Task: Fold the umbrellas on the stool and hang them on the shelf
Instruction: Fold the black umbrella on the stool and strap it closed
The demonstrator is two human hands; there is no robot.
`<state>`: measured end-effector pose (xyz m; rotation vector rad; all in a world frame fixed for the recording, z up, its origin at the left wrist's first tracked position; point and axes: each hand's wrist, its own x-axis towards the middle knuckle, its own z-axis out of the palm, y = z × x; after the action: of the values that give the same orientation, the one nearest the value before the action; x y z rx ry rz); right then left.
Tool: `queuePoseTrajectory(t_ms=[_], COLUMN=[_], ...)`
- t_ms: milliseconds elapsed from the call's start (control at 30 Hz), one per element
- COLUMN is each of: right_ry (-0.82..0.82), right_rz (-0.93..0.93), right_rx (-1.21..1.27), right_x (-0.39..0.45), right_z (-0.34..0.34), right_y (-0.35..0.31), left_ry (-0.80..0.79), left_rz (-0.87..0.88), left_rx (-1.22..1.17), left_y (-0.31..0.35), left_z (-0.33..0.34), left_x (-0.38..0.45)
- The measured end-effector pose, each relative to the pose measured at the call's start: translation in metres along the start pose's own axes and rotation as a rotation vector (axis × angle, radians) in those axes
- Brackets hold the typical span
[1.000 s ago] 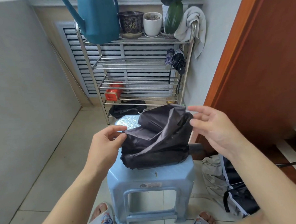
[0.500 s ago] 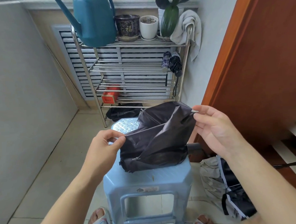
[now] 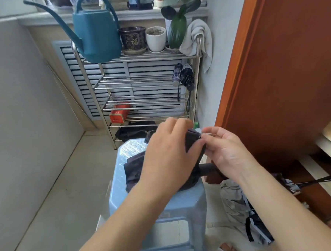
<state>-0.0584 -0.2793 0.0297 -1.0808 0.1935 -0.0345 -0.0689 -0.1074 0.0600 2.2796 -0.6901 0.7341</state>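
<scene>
While both hands point(image 3: 196, 152) pinch umbrella point(image 3: 133, 171), stool point(image 3: 186, 203) edges show.

Over the blue plastic stool point(image 3: 184, 205), both hands pinch the dark umbrella point(image 3: 133, 171) canopy's edge. The left hand point(image 3: 168, 154) covers the fabric; the right hand point(image 3: 225, 151) pinches beside it. Two folded umbrellas point(image 3: 184, 76) hang on the metal shelf point(image 3: 138, 58).

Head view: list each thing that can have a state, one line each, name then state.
dark umbrella: on the stool, canopy loose, not yet folded.
left hand: over the canopy, holding the fabric.
right hand: pinching the canopy edge.
stool: upright.
hung umbrellas: folded, hanging on the shelf.
floor umbrella: lying unfolded on the floor.
watering can: upright on the shelf.
</scene>
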Motion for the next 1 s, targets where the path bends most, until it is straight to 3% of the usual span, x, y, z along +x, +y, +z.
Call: queuePoseTrajectory(t_ms=[100,167,367,467,633,733,833,933,1000], right_ry=[0.036,0.055,-0.011,-0.006,0.091,0.097,0.086,0.076,0.073], right_rz=[0.023,0.044,0.062,0.065,0.018,0.015,0.001,0.0,0.001], right_rx=[0.043,0.078,0.024,0.007,-0.035,-0.056,-0.074,-0.044,-0.009], right_x=[0.0,0.0,-0.003,-0.005,-0.006,-0.005,-0.005,-0.003,-0.002], right_z=[-0.001,-0.001,-0.001,-0.001,-0.003,-0.005,-0.003,-0.002,-0.003], right_y=[0.0,0.0,0.0,0.0,0.0,0.001,0.002,0.002,0.002], left_ry=[-0.037,-0.106,-0.285,-0.372,-0.163,0.088,0.241,0.234,0.104], left_rz=[0.048,0.013,-0.463,-0.586,-0.839,-0.858,-0.922,-1.136,-1.066], left_rx=[0.318,0.351,-0.09,-0.197,-0.457,-0.514,-0.581,-0.877,-0.822], left_y=[0.012,0.009,0.002,0.001,-0.009,-0.008,0.002,0.007,0.009], left_z=[0.029,0.035,0.023,0.018,0.001,-0.01,-0.012,-0.009,-0.008], left_x=[0.017,0.019,0.017,0.018,0.02,0.019,0.019,0.024,0.024])
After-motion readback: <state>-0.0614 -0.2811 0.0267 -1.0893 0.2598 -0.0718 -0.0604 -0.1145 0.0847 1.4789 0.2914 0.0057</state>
